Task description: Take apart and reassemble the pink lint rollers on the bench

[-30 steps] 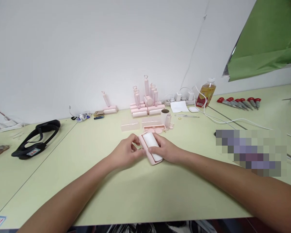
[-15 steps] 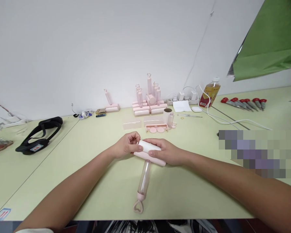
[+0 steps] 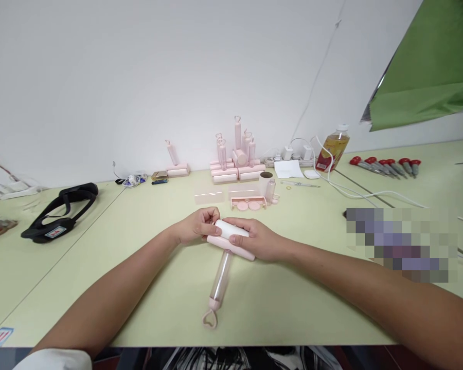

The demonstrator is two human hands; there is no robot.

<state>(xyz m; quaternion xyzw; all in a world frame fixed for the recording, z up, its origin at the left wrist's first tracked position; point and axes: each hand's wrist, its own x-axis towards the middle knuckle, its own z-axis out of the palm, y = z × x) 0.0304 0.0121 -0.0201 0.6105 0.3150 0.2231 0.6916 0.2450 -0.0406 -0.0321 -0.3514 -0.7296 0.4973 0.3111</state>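
Glossy clear plastic handle [image 3: 220, 280], smooth white roll [image 3: 233, 229], matt smooth tabletop [image 3: 146, 303]

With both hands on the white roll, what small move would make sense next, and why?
Probably a light press of the left thumb on the roll's left end: the left hand has its thumb there, while the right hand braces the other end of the white roll beside the pink casing. The left fingers hide whether that end is seated.
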